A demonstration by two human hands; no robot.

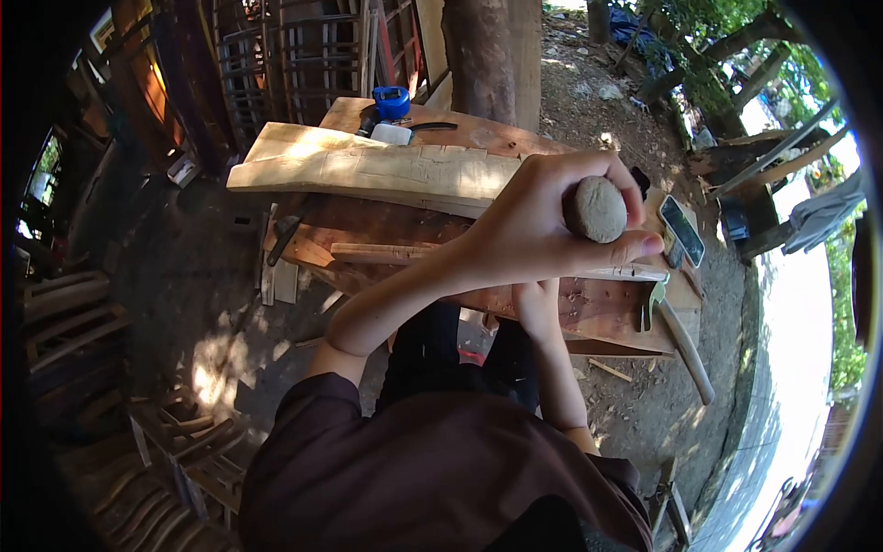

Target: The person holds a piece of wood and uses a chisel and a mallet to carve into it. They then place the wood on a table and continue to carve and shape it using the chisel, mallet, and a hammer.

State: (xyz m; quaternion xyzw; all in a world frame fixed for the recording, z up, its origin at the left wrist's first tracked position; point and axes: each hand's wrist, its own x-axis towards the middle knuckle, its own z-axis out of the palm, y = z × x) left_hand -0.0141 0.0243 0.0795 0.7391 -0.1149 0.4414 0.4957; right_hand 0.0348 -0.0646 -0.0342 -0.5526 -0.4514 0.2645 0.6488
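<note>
My left hand (579, 216) reaches across to the right, its fingers and thumb wrapped round a thick wooden piece whose round end (601, 210) faces the camera. Below the left wrist, my right hand (535, 302) is at the near side of the wooden bench (589, 308); its fingers are hidden behind the left hand and wrist. A long pale wooden board (368, 170) lies across the bench, passing behind my left hand. To the right of my right hand, a hammer (685, 350) with a wooden handle extends past the bench edge.
A blue tape measure (392, 103), a white block (391, 135) and a dark curved item (434, 125) are at the far side. A phone (681, 232) lies at the right. Wooden frames (294, 74) stand behind; a tree trunk (487, 64) rises beyond the bench.
</note>
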